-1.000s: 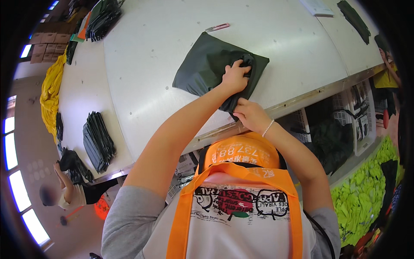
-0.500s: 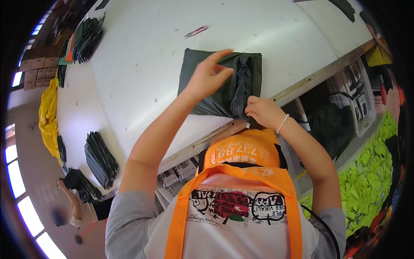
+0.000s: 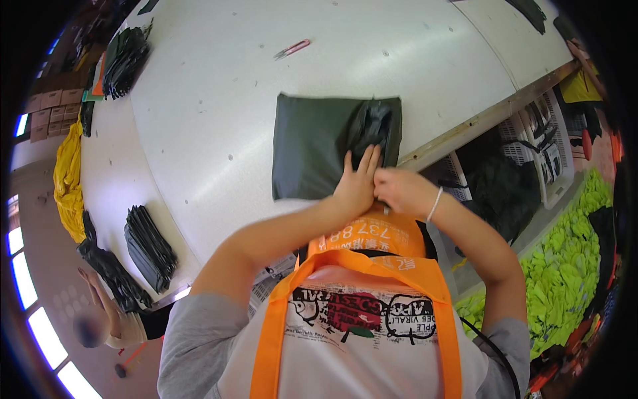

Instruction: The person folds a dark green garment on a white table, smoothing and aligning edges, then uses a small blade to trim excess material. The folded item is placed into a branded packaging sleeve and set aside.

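Note:
A folded piece of dark green, slightly shiny fabric (image 3: 309, 146) lies on the white table, with a crumpled, overlapping strip along its right side. My left hand (image 3: 357, 185) lies on the near end of that strip, its fingers stretched out and a little apart. Close beside it, my right hand (image 3: 404, 193) has its fingers closed at the near right corner of the fabric, seemingly pinching its edge. The fingertips of my right hand are partly hidden.
Small pink-handled thread snips (image 3: 292, 49) lie beyond the fabric. Stacks of dark folded pieces (image 3: 151, 247) and yellow fabric (image 3: 68, 179) line the left side. Under the table edge stands a white crate (image 3: 555, 146), beside a bright lime heap (image 3: 561, 266). Another person (image 3: 113, 319) is at far left.
My left hand has come down from above the fabric to its near edge, beside my right hand. The fabric's far edge sits nearer me, and its left part lies flatter.

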Tool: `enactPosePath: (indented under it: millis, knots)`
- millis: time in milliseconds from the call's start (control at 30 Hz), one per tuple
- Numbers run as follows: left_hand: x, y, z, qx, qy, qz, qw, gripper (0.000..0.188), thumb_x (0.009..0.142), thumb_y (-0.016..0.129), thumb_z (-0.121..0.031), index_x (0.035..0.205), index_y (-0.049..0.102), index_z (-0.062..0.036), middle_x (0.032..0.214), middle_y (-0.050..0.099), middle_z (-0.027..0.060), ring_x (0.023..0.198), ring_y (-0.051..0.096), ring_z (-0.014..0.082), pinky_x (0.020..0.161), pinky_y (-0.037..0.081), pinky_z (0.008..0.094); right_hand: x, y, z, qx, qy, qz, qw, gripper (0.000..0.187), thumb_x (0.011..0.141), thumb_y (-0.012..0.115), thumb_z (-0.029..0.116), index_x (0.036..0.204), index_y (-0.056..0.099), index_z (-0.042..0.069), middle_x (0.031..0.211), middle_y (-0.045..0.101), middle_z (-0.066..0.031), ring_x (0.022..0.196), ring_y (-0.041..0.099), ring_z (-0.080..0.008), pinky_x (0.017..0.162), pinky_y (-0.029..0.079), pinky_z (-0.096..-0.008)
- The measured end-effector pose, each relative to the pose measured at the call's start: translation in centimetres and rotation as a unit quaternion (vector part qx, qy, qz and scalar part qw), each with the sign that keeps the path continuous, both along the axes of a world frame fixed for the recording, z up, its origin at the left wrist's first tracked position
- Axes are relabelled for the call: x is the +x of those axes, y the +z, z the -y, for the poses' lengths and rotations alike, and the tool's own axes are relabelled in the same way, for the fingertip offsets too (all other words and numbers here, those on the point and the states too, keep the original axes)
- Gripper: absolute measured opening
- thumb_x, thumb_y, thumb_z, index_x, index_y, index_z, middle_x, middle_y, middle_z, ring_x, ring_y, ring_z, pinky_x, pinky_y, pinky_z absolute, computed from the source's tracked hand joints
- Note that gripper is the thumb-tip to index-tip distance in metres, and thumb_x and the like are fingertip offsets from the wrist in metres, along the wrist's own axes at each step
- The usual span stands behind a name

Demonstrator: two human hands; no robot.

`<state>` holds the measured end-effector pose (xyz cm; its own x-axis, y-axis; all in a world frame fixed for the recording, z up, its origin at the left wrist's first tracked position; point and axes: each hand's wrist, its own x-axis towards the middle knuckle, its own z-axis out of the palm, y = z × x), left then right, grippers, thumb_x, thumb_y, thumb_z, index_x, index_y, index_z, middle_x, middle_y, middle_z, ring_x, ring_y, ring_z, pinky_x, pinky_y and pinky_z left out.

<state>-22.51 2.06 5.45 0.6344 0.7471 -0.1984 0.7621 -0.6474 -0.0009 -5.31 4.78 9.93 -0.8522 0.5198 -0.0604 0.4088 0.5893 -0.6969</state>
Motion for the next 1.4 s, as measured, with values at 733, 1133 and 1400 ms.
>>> enactPosePath:
  millis: [733,1133,1400]
  knots:
    - [-4.7,-0.8,-7.6,0.053,0.143,0.142,0.978,0.058,0.080,0.054,-0.032,0.126,0.048,0.0036,0.140,0.042,0.0185,0.126,0.041,0.0308,0.096,0.038,0.0404,-9.0,-2.6,-11.3,0.179,-0.309,0.121,0.926,0.014,0.088,0.048,0.013,0.087,0.058,0.004,0.081,0.066,-0.0164,0.075,0.065,-0.0360,0.066,0.052,-0.0443]
    - [-4.1,-2.6,-8.9,0.100,0.267,0.138,0.949,0.083,0.078,0.050,-0.064,0.130,0.051,0.0015,0.143,0.037,0.0208,0.138,0.022,0.0339,0.110,0.015,0.0528,-3.7,-1.6,-2.6,0.103,-0.379,0.119,0.912,0.019,0.080,0.057,0.007,0.098,0.052,0.004,0.088,0.060,-0.0164,0.084,0.061,-0.0372,0.072,0.049,-0.0464]
    - [-3.5,-0.7,-12.0,0.025,0.266,0.161,0.950,0.056,0.073,0.064,-0.041,0.104,0.064,0.0061,0.131,0.048,0.0250,0.123,0.042,0.0371,0.100,0.033,0.0510,-3.6,-2.4,-1.9,0.147,-0.399,0.061,0.903,0.017,0.081,0.057,0.006,0.097,0.054,0.004,0.084,0.062,-0.0151,0.075,0.061,-0.0372,0.066,0.049,-0.0458]
